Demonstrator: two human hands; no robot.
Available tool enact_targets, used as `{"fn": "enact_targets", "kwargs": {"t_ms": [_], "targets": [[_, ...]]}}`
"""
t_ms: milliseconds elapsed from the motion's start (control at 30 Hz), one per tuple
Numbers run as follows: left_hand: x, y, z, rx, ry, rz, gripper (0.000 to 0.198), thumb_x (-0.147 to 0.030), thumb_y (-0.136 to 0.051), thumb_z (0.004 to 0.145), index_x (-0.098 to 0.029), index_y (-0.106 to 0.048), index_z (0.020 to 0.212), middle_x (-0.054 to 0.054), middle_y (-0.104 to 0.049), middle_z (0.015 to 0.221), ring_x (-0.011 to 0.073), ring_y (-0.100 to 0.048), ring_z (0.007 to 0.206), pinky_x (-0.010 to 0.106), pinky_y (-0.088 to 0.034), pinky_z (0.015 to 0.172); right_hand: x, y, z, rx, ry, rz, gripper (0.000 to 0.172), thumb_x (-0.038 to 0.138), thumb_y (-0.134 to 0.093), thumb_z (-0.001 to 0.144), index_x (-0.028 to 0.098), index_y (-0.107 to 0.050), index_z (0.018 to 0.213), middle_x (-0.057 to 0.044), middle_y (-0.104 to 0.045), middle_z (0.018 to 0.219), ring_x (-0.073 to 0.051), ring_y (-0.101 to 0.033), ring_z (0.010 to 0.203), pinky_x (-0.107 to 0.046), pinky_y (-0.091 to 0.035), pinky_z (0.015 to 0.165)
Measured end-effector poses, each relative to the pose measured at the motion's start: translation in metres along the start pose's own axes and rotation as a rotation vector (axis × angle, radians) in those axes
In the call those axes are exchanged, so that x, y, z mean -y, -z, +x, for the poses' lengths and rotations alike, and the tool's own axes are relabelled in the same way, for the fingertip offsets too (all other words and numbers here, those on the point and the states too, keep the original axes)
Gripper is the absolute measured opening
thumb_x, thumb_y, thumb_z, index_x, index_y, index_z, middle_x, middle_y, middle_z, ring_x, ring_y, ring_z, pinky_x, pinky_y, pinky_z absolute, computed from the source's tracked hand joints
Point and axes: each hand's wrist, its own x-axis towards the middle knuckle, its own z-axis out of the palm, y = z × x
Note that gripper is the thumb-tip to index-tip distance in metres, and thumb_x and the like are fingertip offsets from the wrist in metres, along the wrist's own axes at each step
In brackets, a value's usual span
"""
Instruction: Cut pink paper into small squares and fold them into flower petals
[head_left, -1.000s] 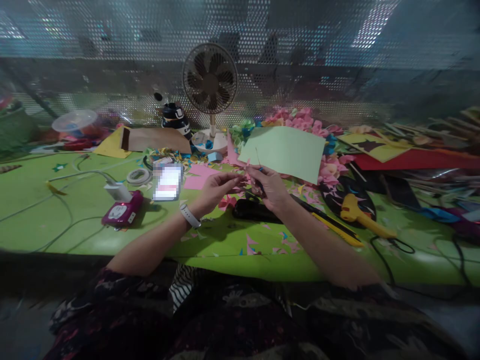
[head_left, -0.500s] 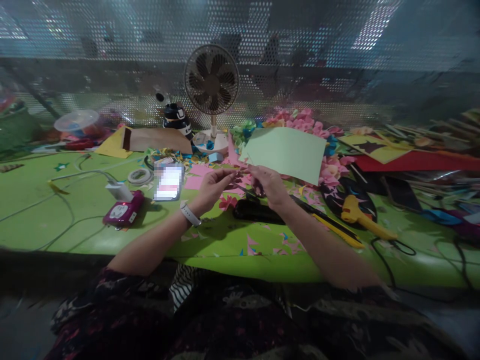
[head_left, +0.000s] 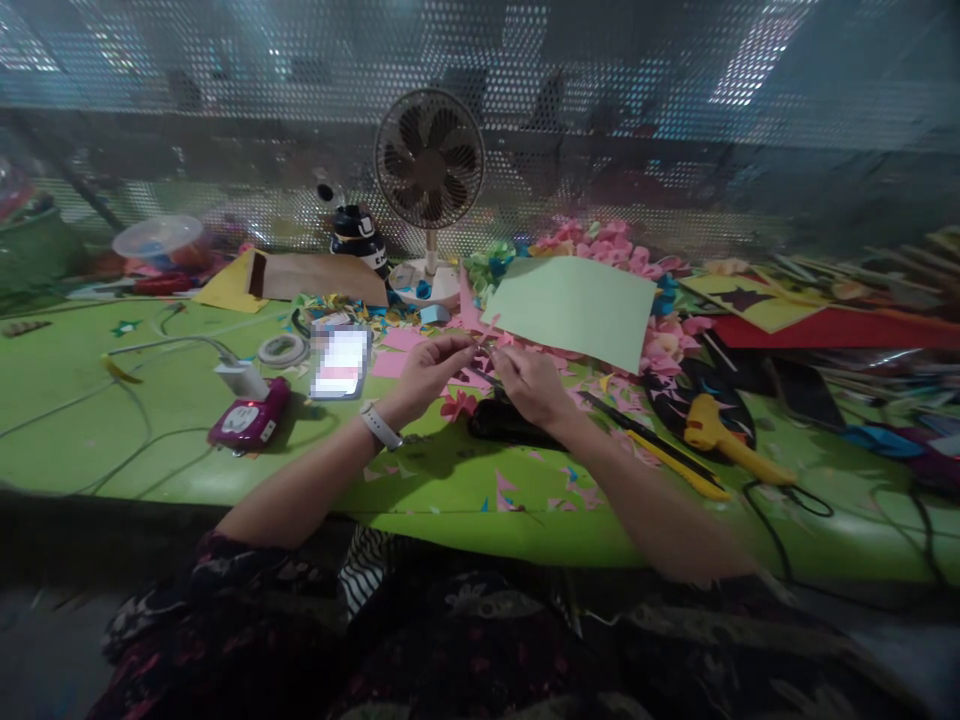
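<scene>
My left hand [head_left: 435, 374], with a white watch on its wrist, is closed in a pinch. Its fingertips meet those of my right hand [head_left: 528, 384], also pinched. Something tiny between them is too small to name. Below the hands lie a black case [head_left: 510, 424] and a small pink paper flower [head_left: 458, 405]. Pink paper sheets [head_left: 394, 355] are beside my left hand, and a pale green sheet [head_left: 574, 305] lies just beyond my right hand.
A lit phone [head_left: 341, 362], a tape roll [head_left: 283, 350] and a purple power socket [head_left: 251, 415] stand left. A fan [head_left: 430, 165] is behind. At right are a yellow cutter [head_left: 679, 462], a yellow glue gun [head_left: 731, 440] and a dark phone [head_left: 806, 392].
My right hand has turned, and its fingers have closed in toward my left fingertips. My left hand has hardly moved. The view has shifted slightly.
</scene>
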Motion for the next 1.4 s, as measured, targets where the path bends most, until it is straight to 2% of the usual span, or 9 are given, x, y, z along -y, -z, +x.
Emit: {"fn": "enact_targets", "kwargs": {"t_ms": [333, 567, 867, 1067, 1133, 1200, 1267, 1333, 1400], "targets": [[0.008, 0.008, 0.001, -0.001, -0.022, 0.038, 0.029, -0.044, -0.086, 0.072, -0.020, -0.081, 0.088, 0.006, -0.078, 0.087, 0.0150, -0.069, 0.073, 0.023, -0.050, 0.058, 0.003, 0.003, 0.001, 0.048, 0.036, 0.090, 0.048, 0.054, -0.035, 0.100, 0.023, -0.048, 0.067, -0.002, -0.055, 0.061, -0.016, -0.047, 0.056, -0.031, -0.032, 0.058], [0.006, 0.007, 0.000, 0.008, -0.047, 0.028, 0.028, -0.044, -0.086, 0.072, -0.021, -0.081, 0.087, 0.006, -0.078, 0.086, 0.0144, -0.070, 0.072, 0.022, -0.051, 0.056, 0.003, 0.007, 0.002, 0.109, 0.036, 0.133, 0.038, 0.044, -0.038, 0.097, 0.023, -0.049, 0.067, -0.003, -0.058, 0.063, -0.016, -0.049, 0.059, -0.030, -0.033, 0.059], [0.004, 0.005, -0.002, 0.006, -0.019, 0.028, 0.030, -0.045, -0.086, 0.071, -0.020, -0.081, 0.087, 0.006, -0.078, 0.083, 0.0143, -0.069, 0.069, 0.024, -0.050, 0.057, 0.004, 0.007, 0.003, 0.150, 0.017, 0.183, 0.037, 0.036, -0.035, 0.096, 0.022, -0.055, 0.068, -0.004, -0.060, 0.063, -0.018, -0.051, 0.059, -0.031, -0.038, 0.060], [0.005, 0.001, -0.004, 0.002, -0.058, 0.000, 0.026, -0.044, -0.084, 0.075, -0.020, -0.078, 0.083, 0.003, -0.075, 0.077, 0.0115, -0.067, 0.066, 0.022, -0.048, 0.056, 0.002, 0.005, 0.001, 0.169, 0.015, 0.169, 0.039, 0.036, -0.035, 0.099, 0.023, -0.053, 0.068, -0.006, -0.061, 0.066, -0.019, -0.053, 0.062, -0.033, -0.040, 0.064], [0.004, -0.001, -0.005, -0.027, -0.084, -0.020, 0.026, -0.044, -0.083, 0.075, -0.019, -0.077, 0.081, 0.002, -0.073, 0.075, 0.0104, -0.065, 0.065, 0.020, -0.047, 0.055, 0.003, 0.004, 0.000, 0.141, 0.025, 0.158, 0.036, 0.038, -0.037, 0.100, 0.021, -0.060, 0.078, -0.007, -0.065, 0.073, -0.021, -0.057, 0.067, -0.034, -0.043, 0.068], [0.003, -0.002, -0.004, -0.081, -0.109, -0.034, 0.028, -0.045, -0.084, 0.074, -0.019, -0.074, 0.077, 0.000, -0.071, 0.072, 0.0086, -0.062, 0.062, 0.019, -0.046, 0.054, 0.005, 0.002, -0.002, 0.069, 0.052, 0.140, 0.029, 0.041, -0.045, 0.099, 0.020, -0.066, 0.099, -0.010, -0.072, 0.092, -0.023, -0.064, 0.082, -0.035, -0.047, 0.076], [0.002, -0.002, -0.003, -0.143, -0.131, -0.035, 0.031, -0.046, -0.085, 0.072, -0.018, -0.071, 0.072, -0.001, -0.068, 0.068, 0.0075, -0.058, 0.058, 0.019, -0.045, 0.053, 0.005, -0.001, -0.003, -0.005, 0.084, 0.114, 0.030, 0.041, -0.052, 0.097, 0.020, -0.064, 0.114, -0.013, -0.072, 0.111, -0.026, -0.065, 0.099, -0.037, -0.048, 0.085], [0.002, -0.001, -0.002, -0.171, -0.147, -0.023, 0.031, -0.046, -0.085, 0.072, -0.018, -0.071, 0.071, -0.001, -0.067, 0.067, 0.0076, -0.057, 0.058, 0.020, -0.044, 0.053, 0.005, -0.003, -0.003, -0.043, 0.113, 0.099, 0.029, 0.039, -0.054, 0.097, 0.020, -0.065, 0.116, -0.014, -0.071, 0.117, -0.027, -0.065, 0.106, -0.039, -0.048, 0.089], [0.001, -0.001, -0.002, -0.158, -0.164, -0.009, 0.028, -0.044, -0.085, 0.073, -0.019, -0.073, 0.074, 0.000, -0.069, 0.070, 0.0086, -0.060, 0.062, 0.020, -0.046, 0.055, 0.003, -0.003, -0.003, -0.048, 0.142, 0.102, 0.025, 0.035, -0.051, 0.099, 0.019, -0.067, 0.111, -0.015, -0.072, 0.113, -0.026, -0.066, 0.104, -0.038, -0.049, 0.088]]}}
